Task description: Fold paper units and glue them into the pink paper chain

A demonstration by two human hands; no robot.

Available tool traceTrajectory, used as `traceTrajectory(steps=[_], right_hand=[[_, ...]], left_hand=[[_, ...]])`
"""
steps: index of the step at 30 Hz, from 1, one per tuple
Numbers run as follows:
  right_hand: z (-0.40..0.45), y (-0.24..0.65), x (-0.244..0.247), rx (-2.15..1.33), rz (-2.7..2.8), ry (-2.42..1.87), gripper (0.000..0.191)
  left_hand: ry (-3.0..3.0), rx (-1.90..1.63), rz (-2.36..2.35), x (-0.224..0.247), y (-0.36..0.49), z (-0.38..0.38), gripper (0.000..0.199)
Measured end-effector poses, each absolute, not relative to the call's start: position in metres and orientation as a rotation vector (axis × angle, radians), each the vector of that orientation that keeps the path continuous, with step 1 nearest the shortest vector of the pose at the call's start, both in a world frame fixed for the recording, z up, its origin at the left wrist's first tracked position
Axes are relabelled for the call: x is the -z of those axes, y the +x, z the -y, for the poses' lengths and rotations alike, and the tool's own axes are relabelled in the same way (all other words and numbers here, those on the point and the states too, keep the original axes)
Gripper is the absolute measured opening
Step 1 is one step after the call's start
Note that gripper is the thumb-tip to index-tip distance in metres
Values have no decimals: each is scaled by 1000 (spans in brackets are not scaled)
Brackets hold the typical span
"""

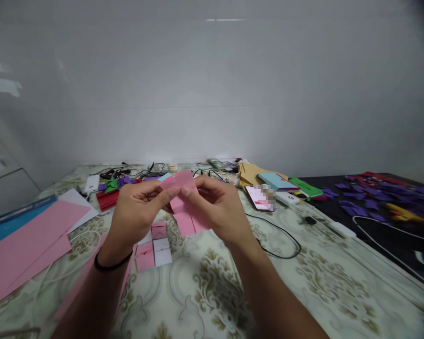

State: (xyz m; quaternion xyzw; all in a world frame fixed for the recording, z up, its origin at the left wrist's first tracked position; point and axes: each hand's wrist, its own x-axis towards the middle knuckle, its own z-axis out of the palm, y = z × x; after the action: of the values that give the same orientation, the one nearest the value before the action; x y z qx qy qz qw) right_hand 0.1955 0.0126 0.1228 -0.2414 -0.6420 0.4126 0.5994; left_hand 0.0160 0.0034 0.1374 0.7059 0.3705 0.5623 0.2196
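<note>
Head view, centre of the frame: holds folded pink paper (189, 214) up above the patterned tabletop (268, 292), with left hand (132, 212) and right hand (222, 202) both closed on it. Pinches with both thumbs on the near face, close together near the upper middle of the paper, and with fingers partly hidden behind, apparently to steady the creases from both sides. Tilts the lower part towards the camera, probably for a clear look at the fold line running down it. Wears a black band (113, 267) on the left wrist. Shows, just below and left of the raised paper, small folded pink pieces (145, 256) and white pieces (162, 252) set edge to edge in a block, perhaps for easy comparison. Spreads loose pink sheets (31, 235) across the left edge of the frame, seemingly within reach of the left side, and sets a stack of red paper (107, 200) farther back. Lays a phone (259, 197) right of centre with a lit, partly blurred screen facing up, likely for viewing during handwork. Loops a black cable (293, 238) below it, and scatters purple pieces (360, 207) over a dark surface (392, 245) at the right of the frame, away from the hands.
</note>
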Motion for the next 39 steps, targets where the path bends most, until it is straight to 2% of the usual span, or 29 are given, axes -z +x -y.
traceTrajectory(steps=[9, 14, 22, 28, 39], right_hand=[[-15, 192, -120, -955, 1443, -557, 23], [-15, 194, -122, -897, 1463, -551, 24], [-15, 192, -122, -948, 1423, -530, 16], [-15, 197, -125, -906, 1533, -524, 17], [-18, 200, -125, -892, 1549, -604, 16]], left_hand=[[1972, -1496, -971, -143, 15, -2, 35], [2015, -1492, -983, -141, 13, -2, 37], [2082, -1502, -1019, -141, 14, -4, 34], [1954, -1634, -1014, -138, 14, -5, 17], [2004, -1561, -1042, -138, 8, -6, 18]])
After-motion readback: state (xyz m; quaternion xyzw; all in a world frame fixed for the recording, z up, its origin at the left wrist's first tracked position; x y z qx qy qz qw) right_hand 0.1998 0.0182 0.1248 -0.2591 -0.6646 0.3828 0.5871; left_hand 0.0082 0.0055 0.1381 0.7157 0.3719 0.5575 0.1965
